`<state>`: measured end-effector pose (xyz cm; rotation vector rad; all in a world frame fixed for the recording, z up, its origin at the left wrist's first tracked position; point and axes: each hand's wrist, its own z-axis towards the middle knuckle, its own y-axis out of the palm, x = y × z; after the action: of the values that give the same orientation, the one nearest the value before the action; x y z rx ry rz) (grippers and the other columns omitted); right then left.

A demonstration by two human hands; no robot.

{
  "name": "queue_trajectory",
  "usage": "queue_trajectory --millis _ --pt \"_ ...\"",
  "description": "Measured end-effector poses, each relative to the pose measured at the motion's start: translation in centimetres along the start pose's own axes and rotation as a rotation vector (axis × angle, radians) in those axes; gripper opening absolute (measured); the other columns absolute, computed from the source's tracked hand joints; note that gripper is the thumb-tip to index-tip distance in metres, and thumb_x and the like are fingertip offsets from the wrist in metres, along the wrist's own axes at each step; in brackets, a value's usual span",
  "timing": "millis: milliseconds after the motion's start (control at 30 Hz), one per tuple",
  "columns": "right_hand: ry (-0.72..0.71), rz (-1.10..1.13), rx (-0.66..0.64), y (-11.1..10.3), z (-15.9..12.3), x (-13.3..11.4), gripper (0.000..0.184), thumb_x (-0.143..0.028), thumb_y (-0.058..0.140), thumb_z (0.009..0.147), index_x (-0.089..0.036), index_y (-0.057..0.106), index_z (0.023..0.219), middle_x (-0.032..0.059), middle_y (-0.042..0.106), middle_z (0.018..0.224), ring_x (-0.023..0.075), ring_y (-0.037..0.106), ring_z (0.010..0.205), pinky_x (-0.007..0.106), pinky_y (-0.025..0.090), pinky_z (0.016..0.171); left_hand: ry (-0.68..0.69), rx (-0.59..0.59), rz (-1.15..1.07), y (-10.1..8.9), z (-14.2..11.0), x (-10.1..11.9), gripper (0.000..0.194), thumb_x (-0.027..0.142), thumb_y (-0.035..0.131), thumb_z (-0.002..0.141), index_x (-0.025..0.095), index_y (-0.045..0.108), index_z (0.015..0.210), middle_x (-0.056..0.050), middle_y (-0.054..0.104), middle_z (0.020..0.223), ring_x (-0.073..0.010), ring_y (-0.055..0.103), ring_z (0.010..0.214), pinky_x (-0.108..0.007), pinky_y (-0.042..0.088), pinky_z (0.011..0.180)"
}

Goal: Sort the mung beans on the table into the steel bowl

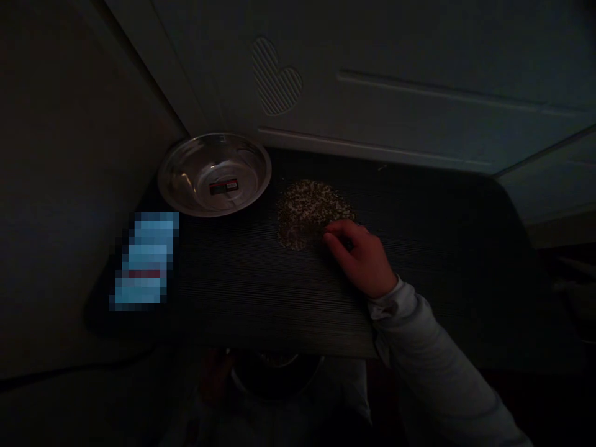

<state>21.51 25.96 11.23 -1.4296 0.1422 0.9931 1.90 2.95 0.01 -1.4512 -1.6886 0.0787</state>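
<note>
My right hand (pixel 361 254), in a pale grey sleeve, rests at the lower right edge of a loose pile of small, mixed light and dark grains or seeds (pixel 310 208). Its fingers are curled, and thumb and forefinger come together at the tips; whatever lies between them is too small and dark to make out. Low in the view, below the table's front edge, a dark bowl (pixel 274 379) sits at my lap with some grains inside. My left hand (pixel 215 375), very dim, is at that bowl's left rim and appears to grip it.
A shiny metal basin (pixel 223 202) with a label stands at the table's back left. Before it lies a lit phone (pixel 146 264), its screen blurred. The dark table (pixel 261 298) backs onto a pale panel (pixel 395 118) with a heart relief. Lighting is very low.
</note>
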Motion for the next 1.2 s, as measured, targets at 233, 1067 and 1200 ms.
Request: queue_trajectory --millis 233,1067,1200 --pt "-0.046 -0.027 -0.051 0.0 -0.1 -0.4 0.018 -0.029 0.040 0.077 -0.019 0.054 0.082 0.0012 0.059 0.074 0.0124 0.052 0.067 0.026 0.037 0.066 -0.011 -0.032 -0.052 -0.3 -0.4 1.1 0.022 0.042 0.053 0.044 0.021 0.054 0.050 -0.007 0.062 0.066 -0.0287 0.055 0.076 -0.040 0.043 0.064" --pt "-0.152 0.048 -0.129 0.2 -0.2 -0.6 0.013 -0.024 0.043 0.077 -0.017 0.051 0.083 0.0002 0.058 0.070 0.0108 0.052 0.065 0.025 0.036 0.067 -0.046 0.016 -0.012 -0.2 -0.5 1.2 0.024 0.044 0.052 0.045 0.021 0.054 0.051 -0.006 0.062 0.062 -0.0274 0.056 0.074 -0.038 0.042 0.066" --pt "-0.157 0.057 -0.122 0.2 -0.3 -0.7 0.013 -0.025 0.042 0.077 -0.017 0.051 0.083 0.0003 0.058 0.069 0.0105 0.052 0.064 0.025 0.036 0.066 0.021 -0.014 -0.069 -0.2 -0.5 1.3 0.023 0.044 0.053 0.043 0.021 0.052 0.047 -0.006 0.061 0.060 -0.0275 0.055 0.076 -0.038 0.042 0.069"
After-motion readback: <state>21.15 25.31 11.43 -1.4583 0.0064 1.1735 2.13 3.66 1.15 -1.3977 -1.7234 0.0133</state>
